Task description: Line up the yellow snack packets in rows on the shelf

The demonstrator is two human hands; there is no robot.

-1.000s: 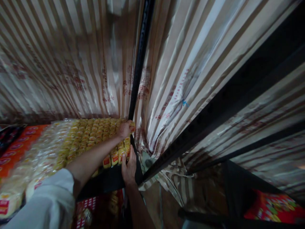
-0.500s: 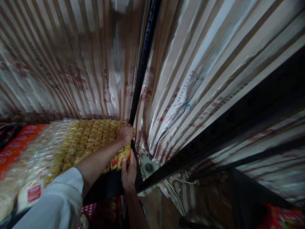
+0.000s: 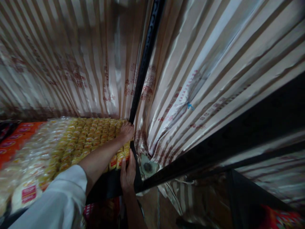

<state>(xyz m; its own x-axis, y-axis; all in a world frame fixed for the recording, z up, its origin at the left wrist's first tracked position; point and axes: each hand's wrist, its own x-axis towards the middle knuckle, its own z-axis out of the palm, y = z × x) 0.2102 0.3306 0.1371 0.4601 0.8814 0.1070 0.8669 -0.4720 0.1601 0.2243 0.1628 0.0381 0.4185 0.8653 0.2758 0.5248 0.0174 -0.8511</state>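
Note:
Small yellow packets [image 3: 91, 136] in clear wrap stand in tight rows on a dark shelf [image 3: 105, 187]. At the back right corner, beside the black upright post [image 3: 143, 70], my left hand [image 3: 127, 131] is closed over the end of the last row, its fingers curled and partly hidden. Nearer to me, my right hand [image 3: 128, 175] lies against the front right packet [image 3: 120, 159]. Its fingers are straight and its thumb stands apart, along the shelf's right edge.
White wrapped packs [image 3: 30, 194] and an orange printed box [image 3: 17, 140] fill the shelf's left side. Striped plastic sheeting [image 3: 71, 57] hangs behind. A thick black beam [image 3: 214, 143] slants across the right. Red packaging [image 3: 283, 218] shows at the lower right.
The view has shifted slightly. Both hands stay at the right end of the packet rows, in nearly the same places.

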